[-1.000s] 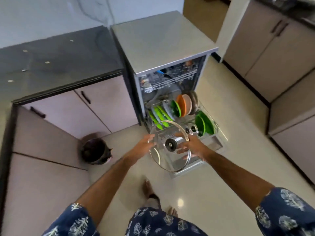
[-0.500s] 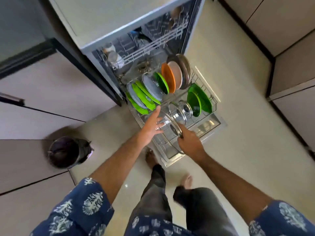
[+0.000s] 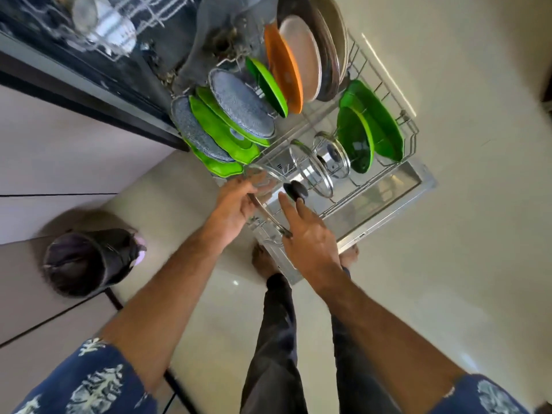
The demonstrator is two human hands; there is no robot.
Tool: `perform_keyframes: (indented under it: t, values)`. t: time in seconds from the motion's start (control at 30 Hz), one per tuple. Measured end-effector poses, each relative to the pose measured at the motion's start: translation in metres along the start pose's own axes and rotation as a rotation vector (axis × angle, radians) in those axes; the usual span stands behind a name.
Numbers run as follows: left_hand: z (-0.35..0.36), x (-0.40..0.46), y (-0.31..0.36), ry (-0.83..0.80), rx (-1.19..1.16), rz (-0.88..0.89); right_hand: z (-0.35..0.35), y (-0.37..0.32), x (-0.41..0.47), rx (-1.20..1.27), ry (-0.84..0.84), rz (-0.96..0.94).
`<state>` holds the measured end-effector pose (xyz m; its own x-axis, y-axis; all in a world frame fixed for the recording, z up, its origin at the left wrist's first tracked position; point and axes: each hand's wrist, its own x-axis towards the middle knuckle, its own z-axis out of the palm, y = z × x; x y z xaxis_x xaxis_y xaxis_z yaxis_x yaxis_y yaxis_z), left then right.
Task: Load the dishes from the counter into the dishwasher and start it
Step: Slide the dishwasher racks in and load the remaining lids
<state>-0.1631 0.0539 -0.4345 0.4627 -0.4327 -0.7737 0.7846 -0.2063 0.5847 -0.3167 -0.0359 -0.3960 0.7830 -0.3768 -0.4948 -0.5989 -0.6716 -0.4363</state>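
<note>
The bottom rack [image 3: 385, 94] is nearly full of plates, and the left hand [image 3: 236, 201] grips a glass lid [image 3: 265, 195] going in while the right hand [image 3: 307, 234], fingers straight, steadies it.

One view only, from a head-worn wide-angle camera. It looked steeply down and forward from above the person's own arms, close over the pulled-out lower rack [image 3: 385, 171] of the open dishwasher [image 3: 98, 76]. The picture was tilted, the rack running diagonally across the upper half. Floor [image 3: 463, 264], legs and a bin [image 3: 89, 261] filled the lower part. Edges bowed and the upper left was blurred.
</note>
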Motion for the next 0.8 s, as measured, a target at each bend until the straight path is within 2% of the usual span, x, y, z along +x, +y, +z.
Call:
perform_keyframes:
  t: [0.3,0.5,0.8]
  values:
    - [0.028,0.052,0.005,0.056,0.029,-0.057,0.008,0.032,0.046,0.083,-0.031,0.054]
    - [0.037,0.078,0.011,0.058,0.169,-0.065,0.003,0.045,0.075,0.005,-0.01,0.05]
    - [0.031,0.079,0.01,-0.003,0.169,-0.042,-0.01,0.039,0.068,-0.111,-0.039,-0.037]
